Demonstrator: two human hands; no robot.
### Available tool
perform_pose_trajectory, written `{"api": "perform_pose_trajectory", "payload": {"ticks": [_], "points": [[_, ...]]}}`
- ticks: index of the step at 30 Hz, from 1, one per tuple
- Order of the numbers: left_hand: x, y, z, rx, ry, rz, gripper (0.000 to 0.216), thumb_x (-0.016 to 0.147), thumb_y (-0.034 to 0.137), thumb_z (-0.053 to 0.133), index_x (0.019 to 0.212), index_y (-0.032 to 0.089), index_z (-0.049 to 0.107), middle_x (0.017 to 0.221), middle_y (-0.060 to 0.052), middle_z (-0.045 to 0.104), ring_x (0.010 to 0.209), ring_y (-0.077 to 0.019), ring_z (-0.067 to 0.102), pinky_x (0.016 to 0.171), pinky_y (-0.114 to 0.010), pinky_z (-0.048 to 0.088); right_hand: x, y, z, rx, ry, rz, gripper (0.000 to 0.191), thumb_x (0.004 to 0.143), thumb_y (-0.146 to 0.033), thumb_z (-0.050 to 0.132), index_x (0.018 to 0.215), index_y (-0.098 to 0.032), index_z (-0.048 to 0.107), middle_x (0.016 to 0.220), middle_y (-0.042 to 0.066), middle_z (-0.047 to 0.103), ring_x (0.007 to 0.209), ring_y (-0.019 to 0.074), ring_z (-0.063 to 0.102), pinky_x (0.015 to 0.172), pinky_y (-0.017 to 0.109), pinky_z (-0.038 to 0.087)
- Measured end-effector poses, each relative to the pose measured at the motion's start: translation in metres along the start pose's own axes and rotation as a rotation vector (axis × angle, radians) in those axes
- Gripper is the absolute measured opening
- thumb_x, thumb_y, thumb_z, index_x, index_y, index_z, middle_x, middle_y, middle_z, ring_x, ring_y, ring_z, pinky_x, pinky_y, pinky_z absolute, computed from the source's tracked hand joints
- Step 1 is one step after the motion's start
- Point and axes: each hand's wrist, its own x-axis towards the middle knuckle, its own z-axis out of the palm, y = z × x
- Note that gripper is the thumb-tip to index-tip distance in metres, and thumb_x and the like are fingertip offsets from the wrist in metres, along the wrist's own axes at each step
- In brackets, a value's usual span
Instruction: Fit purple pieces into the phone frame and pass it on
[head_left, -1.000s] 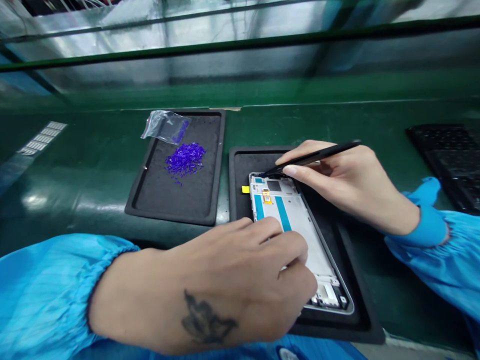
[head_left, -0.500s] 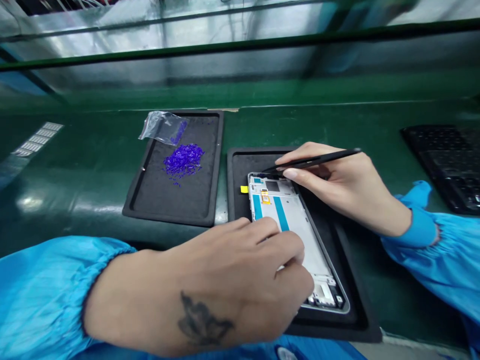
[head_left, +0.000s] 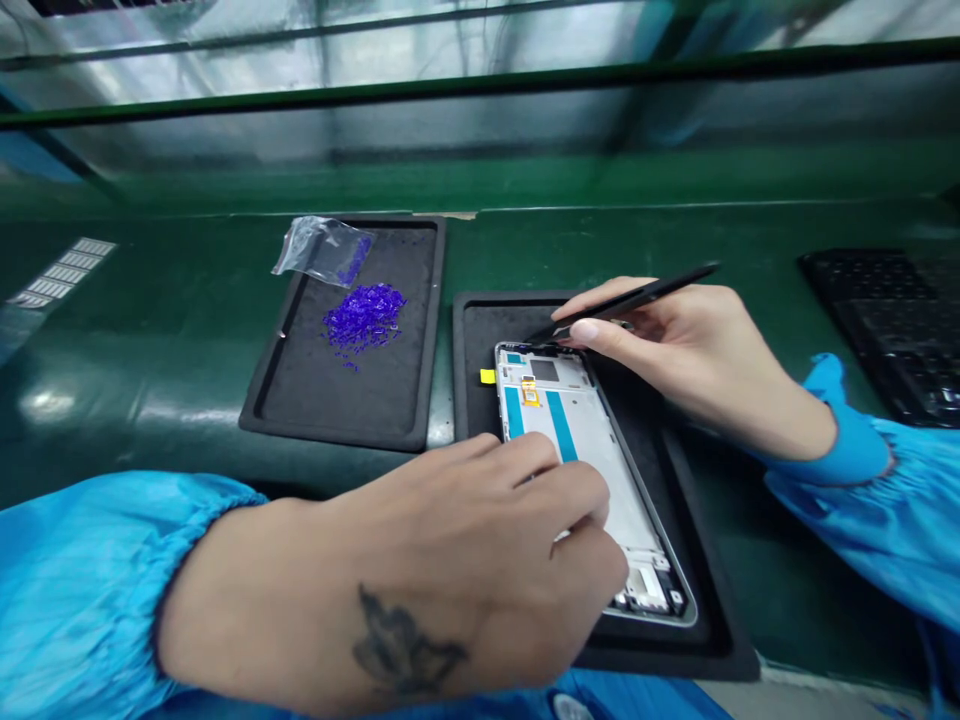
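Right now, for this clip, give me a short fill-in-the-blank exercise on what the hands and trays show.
1. The right hand holds black ____ at the phone frame's far end.
2. The left hand presses on the ____.
3. The left tray holds small ____ pieces beside a plastic bag.

Missing words: tweezers; phone frame; purple

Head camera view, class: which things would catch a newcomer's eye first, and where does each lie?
The heap of small violet plastic bits glows on the left black foam tray. On the right black tray lies a silver phone frame with teal strips, pressed by the left hand. The right hand aims black tweezers at its far end.
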Motion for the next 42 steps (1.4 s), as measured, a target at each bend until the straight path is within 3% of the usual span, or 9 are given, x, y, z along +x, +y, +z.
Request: {"api": "perform_pose_trajectory", "payload": {"ticks": [6,13,23,29,36,42], "points": [[0.001,0.0,0.0,-0.001,-0.009,-0.003,0.015,0.1,0.021,0.048,0.091,0.017,0.059,0.099,-0.007,0.06,0.1,-0.0242,0.056,0.083,-0.041,0.05,0.0,0.002,0.001,0.009,0.019,0.011,0.023,0.091,-0.045,0.072,0.093,-0.023,0.077,0.096,0.003,0.074,0.091,0.0255,0.07,0.081,0.036,0.055],[-0.001,0.0,0.0,0.026,-0.007,0.019,0.016,0.101,0.023,0.047,0.09,0.017,0.057,0.096,-0.007,0.059,0.098,-0.0244,0.056,0.08,-0.041,0.05,0.001,0.001,-0.001,-0.028,-0.008,-0.025,0.019,0.093,-0.038,0.07,0.093,-0.02,0.076,0.099,0.004,0.074,0.092,0.0229,0.07,0.081,0.033,0.056],[0.0,0.0,0.002,0.019,-0.006,0.021,0.019,0.102,0.023,0.046,0.09,0.017,0.059,0.096,-0.007,0.059,0.098,-0.0249,0.056,0.081,-0.042,0.05,0.001,0.001,-0.001,0.029,-0.013,0.026,0.022,0.093,-0.04,0.071,0.096,-0.019,0.075,0.093,0.003,0.074,0.083,0.021,0.069,0.074,0.031,0.054],[-0.001,-0.001,0.0,0.017,-0.008,0.025,0.017,0.101,0.023,0.047,0.09,0.017,0.059,0.097,-0.008,0.06,0.101,-0.0245,0.056,0.082,-0.04,0.05,0.003,-0.007,-0.001,0.027,-0.046,0.045,0.03,0.091,-0.045,0.074,0.095,-0.016,0.074,0.099,0.005,0.074,0.091,0.0198,0.067,0.082,0.03,0.053],[0.0,-0.001,0.001,0.021,-0.01,0.021,0.016,0.101,0.023,0.049,0.09,0.017,0.059,0.096,-0.007,0.059,0.1,-0.0244,0.056,0.081,-0.04,0.05,0.003,-0.008,-0.002,0.054,-0.043,0.111,0.034,0.089,-0.049,0.074,0.091,-0.015,0.074,0.094,0.004,0.074,0.08,0.0164,0.064,0.075,0.028,0.051],[-0.001,-0.001,0.001,0.005,0.003,0.028,0.017,0.1,0.025,0.052,0.087,0.018,0.059,0.094,-0.007,0.06,0.1,-0.0241,0.056,0.083,-0.04,0.05,0.004,-0.002,-0.001,0.143,-0.027,0.134,0.033,0.086,-0.049,0.077,0.093,-0.017,0.074,0.088,0.003,0.074,0.082,0.0203,0.067,0.072,0.031,0.053]]}}
